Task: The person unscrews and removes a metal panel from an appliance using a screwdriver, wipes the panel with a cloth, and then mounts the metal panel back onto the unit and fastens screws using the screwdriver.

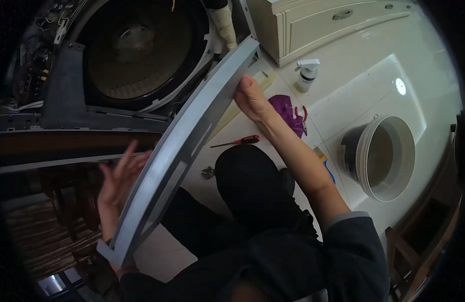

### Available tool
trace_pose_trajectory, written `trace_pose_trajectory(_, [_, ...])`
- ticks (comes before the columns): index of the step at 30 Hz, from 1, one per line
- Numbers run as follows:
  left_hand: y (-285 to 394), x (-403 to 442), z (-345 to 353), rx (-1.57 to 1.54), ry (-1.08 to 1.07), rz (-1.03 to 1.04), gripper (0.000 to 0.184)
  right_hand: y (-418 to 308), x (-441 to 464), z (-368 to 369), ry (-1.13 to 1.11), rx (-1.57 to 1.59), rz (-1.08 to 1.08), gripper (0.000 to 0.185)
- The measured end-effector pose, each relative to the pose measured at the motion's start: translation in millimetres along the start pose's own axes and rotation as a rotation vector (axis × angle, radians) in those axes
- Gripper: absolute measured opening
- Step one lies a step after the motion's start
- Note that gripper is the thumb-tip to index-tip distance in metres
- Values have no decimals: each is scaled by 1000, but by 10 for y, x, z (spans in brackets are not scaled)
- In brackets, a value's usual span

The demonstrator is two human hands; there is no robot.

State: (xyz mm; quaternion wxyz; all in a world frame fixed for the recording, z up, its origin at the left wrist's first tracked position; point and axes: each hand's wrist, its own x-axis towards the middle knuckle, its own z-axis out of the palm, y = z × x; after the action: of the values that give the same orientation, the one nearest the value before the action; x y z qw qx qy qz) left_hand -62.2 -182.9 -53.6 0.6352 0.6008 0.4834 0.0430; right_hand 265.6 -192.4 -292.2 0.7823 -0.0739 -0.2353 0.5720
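Note:
A long, curved grey panel (pixel 164 151) stands tilted across the middle of the view, its upper end near an opened machine with a round drum (pixel 141 48). My right hand (pixel 252 98) is closed on the panel's right side near the top. On the panel's left side is my left hand (pixel 124 173), its fingers spread and slightly blurred, partly hidden behind the panel. Whether its palm touches the panel cannot be made out.
On the tiled floor lie a red-black screwdriver (pixel 236 141), a purple cloth (pixel 285 113), red-handled pliers (pixel 305 121) and a brush (pixel 324 162). A spray bottle (pixel 306 78), a bucket (pixel 378 158) and a cream cabinet (pixel 323 30) stand right.

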Motion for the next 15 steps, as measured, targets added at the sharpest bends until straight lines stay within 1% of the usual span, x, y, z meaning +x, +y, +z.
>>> trace_pose_trajectory(1, [85,-93,-126,-35,118,57,112,-59,-7,-76,49,-28,-27,54])
trace_pose_trajectory(2, [113,-201,-301,-136,21,280,116,-107,-28,-167,106,-59,-53,55])
trace_pose_trajectory(3, [148,-256,-355,-242,-81,501,120,-145,-55,-270,113,-45,-51,55])
trace_pose_trajectory(4, [158,-249,-336,-240,-75,487,120,-171,-74,-366,128,-62,-60,59])
trace_pose_trajectory(5, [182,-216,-276,-86,-78,588,119,-184,-82,-445,136,-81,-69,63])
trace_pose_trajectory(6, [195,-210,-239,71,-82,686,118,-191,-99,-517,136,-71,-62,63])
trace_pose_trajectory(7, [28,-189,-353,81,34,706,116,-189,-128,-588,165,-72,-64,63])
trace_pose_trajectory(9, [-568,-140,-716,-99,571,411,106,-192,-207,-661,203,-71,-68,63])
trace_pose_trajectory(10, [-487,-70,-570,-97,572,405,106,-201,-243,-674,218,-67,-64,63])
trace_pose_trajectory(12, [-200,214,-63,288,328,647,103,-201,-295,-684,234,-63,-61,63])
trace_pose_trajectory(13, [-137,303,46,289,322,646,103,-203,-333,-687,273,-63,-56,64])
trace_pose_trajectory(15, [-47,443,226,270,421,668,89,-187,-398,-773,322,-68,-59,64])
